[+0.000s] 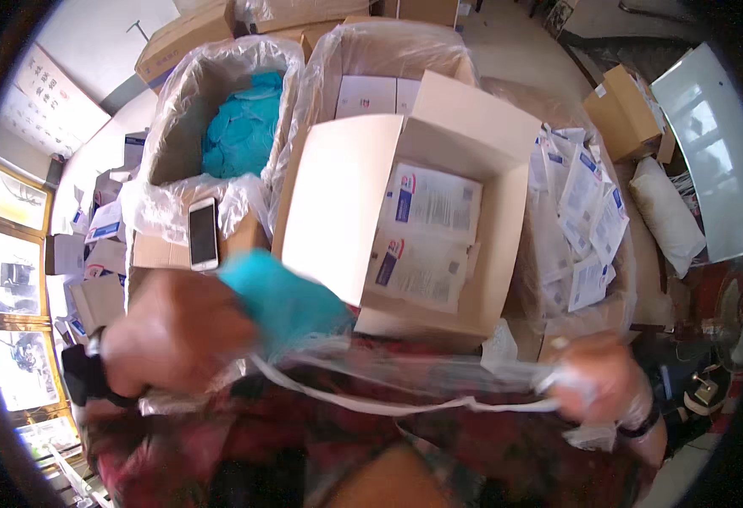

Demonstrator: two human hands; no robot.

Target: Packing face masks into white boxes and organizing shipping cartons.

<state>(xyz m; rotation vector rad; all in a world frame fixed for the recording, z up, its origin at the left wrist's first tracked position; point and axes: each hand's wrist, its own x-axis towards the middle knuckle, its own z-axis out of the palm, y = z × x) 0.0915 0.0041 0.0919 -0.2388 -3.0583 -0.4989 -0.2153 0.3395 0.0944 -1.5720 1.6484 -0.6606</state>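
A single head-worn fisheye camera looks steeply down over the wearer's chest, with both blurred hands, the left hand and the right hand, very close at the lower edge. Straight ahead, near the centre, sits an open cardboard box; a plastic-lined carton lies beyond, to its left. Edges bend toward the dark circular rim. No second view overlaps this one.

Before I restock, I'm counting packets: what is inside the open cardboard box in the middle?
The open cardboard box holds flat white packets with blue and red markings, two showing on top. Anything beneath them is covered, so the count cannot be told.
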